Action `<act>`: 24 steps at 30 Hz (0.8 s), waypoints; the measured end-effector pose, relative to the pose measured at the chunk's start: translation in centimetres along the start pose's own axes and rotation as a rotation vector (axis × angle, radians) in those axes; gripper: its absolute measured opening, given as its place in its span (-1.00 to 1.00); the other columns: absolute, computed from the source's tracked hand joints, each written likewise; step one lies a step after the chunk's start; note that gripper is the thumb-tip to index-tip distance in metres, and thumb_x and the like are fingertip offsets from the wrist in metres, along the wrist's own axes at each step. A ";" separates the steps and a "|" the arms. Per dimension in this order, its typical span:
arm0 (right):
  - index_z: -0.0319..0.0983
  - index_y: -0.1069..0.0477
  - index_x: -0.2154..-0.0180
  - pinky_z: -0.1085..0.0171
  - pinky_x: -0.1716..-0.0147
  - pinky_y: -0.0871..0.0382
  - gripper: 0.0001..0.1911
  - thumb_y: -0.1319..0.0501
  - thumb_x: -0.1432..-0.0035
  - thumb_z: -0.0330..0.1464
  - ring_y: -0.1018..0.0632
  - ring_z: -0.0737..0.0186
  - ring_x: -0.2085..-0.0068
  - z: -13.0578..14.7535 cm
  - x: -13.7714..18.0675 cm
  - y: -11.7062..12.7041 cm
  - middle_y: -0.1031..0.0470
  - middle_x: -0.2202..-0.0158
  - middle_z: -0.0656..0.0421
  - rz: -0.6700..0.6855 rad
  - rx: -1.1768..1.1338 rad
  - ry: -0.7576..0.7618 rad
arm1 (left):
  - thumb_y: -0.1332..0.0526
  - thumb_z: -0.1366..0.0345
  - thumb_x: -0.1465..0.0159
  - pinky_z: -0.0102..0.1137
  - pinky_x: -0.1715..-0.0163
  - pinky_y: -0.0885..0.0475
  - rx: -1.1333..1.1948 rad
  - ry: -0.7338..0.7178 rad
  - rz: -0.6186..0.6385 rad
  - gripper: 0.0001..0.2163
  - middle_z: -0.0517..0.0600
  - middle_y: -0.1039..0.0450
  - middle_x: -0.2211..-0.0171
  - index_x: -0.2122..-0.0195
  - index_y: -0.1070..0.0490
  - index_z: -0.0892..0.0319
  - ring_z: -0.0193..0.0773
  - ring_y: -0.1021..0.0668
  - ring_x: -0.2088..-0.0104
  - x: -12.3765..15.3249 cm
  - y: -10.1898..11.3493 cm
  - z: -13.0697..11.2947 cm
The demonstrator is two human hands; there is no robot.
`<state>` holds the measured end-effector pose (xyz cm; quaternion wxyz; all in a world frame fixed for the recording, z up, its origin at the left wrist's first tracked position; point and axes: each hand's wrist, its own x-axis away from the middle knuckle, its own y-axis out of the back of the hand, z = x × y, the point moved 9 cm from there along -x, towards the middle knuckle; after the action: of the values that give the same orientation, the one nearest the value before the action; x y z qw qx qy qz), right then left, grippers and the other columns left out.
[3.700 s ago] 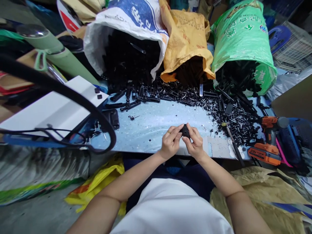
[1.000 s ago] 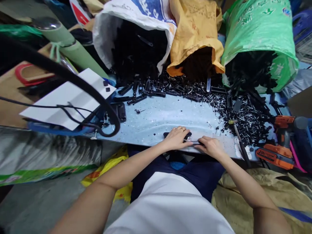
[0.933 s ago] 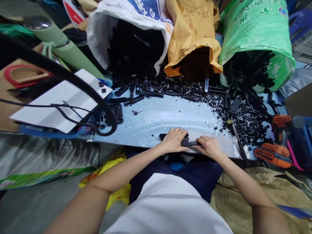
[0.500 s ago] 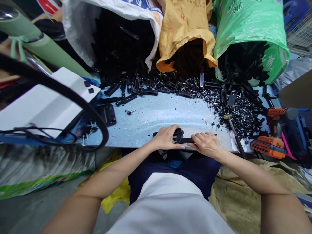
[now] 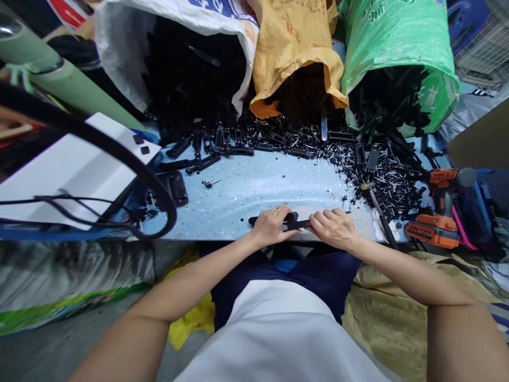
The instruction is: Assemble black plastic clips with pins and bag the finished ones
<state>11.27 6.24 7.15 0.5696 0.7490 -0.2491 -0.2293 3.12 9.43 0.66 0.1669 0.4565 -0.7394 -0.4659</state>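
Note:
Near the front edge of the blue worktable [image 5: 238, 183], both hands are closed around one long black plastic part [image 5: 300, 224]. My left hand [image 5: 270, 226] grips its left portion, thumb along the near side and a ring on one finger. My right hand [image 5: 335, 228] wraps its fingers over the right end, which they hide. The part lies nearly level between the hands. More black plastic shows above and left of my left hand; I cannot tell whether it is joined to the held part.
White [image 5: 119, 53], orange [image 5: 296, 42] and green [image 5: 397, 48] sacks of black parts lie open at the back. Screws and black pieces [image 5: 385, 172] spread before them. A hammer [image 5: 382, 216] and an orange cordless drill [image 5: 437, 228] lie right. A black cable [image 5: 119, 151] arches at left.
The black part's pieces, spread at an angle between my hands before, now look closer to one line. My right hand has come slightly up and left, partly through a small camera shift.

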 end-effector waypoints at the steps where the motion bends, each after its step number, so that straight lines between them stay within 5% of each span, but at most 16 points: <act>1: -0.27 -0.38 0.34 0.24 0.47 0.08 -0.66 0.11 -0.32 -0.33 -0.33 0.30 0.45 0.1 -0.2 0.2 -0.40 0.51 0.14 0.007 -0.010 0.016 | -0.09 -0.09 -0.14 -0.35 0.33 -0.42 -0.005 -0.002 -0.024 -0.60 0.08 -0.46 0.32 0.26 -0.28 0.18 -0.13 -0.54 0.27 0.2 0.0 0.0; 5: -0.26 -0.38 0.36 0.25 0.46 0.07 -0.66 0.10 -0.32 -0.31 -0.33 0.29 0.44 -0.3 -0.5 0.2 -0.40 0.51 0.13 0.009 -0.046 0.014 | -0.08 -0.08 -0.15 -0.35 0.32 -0.41 -0.035 0.010 -0.067 -0.61 0.07 -0.45 0.33 0.27 -0.29 0.17 -0.14 -0.53 0.26 0.5 0.1 0.2; 10: -0.27 -0.41 0.38 0.27 0.46 0.00 -0.59 0.08 -0.29 -0.18 -0.36 0.29 0.44 -1.4 1.6 -3.5 -0.42 0.51 0.12 0.050 -0.115 -0.075 | -0.13 -0.10 -0.11 -0.33 0.32 -0.39 -0.088 -0.019 0.175 -0.58 0.06 -0.44 0.35 0.28 -0.29 0.19 -0.12 -0.51 0.27 -1.0 -1.4 -1.4; 15: -0.27 -0.43 0.23 0.27 0.31 -0.21 -0.61 0.01 -0.25 -0.14 -0.45 0.19 0.24 -2.4 5.9 -5.7 -0.51 0.28 0.04 -0.041 -0.241 -0.291 | 0.03 0.13 -0.31 -0.28 0.09 -0.32 -0.059 -0.073 0.262 -0.70 0.15 -0.42 0.15 0.16 -0.29 0.27 -0.12 -0.44 0.06 -7.3 -2.7 -6.6; 19: -0.28 -0.42 0.16 0.21 0.21 -0.30 -0.62 0.04 -0.26 -0.19 -0.46 0.16 0.20 -4.4 9.3 -4.7 -0.51 0.22 0.00 -0.166 -0.253 -0.511 | 0.08 0.25 -0.34 -0.32 0.18 -0.36 0.034 0.101 0.317 -0.71 0.19 -0.46 0.19 0.07 -0.25 0.35 -0.13 -0.50 0.13 -13.3 -5.6 -9.2; 24: -0.31 -0.43 0.20 0.19 0.19 -0.33 -0.65 0.04 -0.26 -0.26 -0.48 0.12 0.20 -9.9 12.5 -5.2 -0.50 0.25 -0.02 -0.173 -0.227 -0.875 | -0.06 0.53 -0.19 -0.38 0.19 -0.37 0.057 0.124 0.324 -0.85 0.18 -0.48 0.23 0.24 -0.36 0.34 -0.17 -0.52 0.16 -14.9 -7.3 -9.9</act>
<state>27.67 6.79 3.78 0.4680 0.5325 -0.3760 -0.5966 21.44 15.43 2.29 0.2720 0.3636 -0.8046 -0.3826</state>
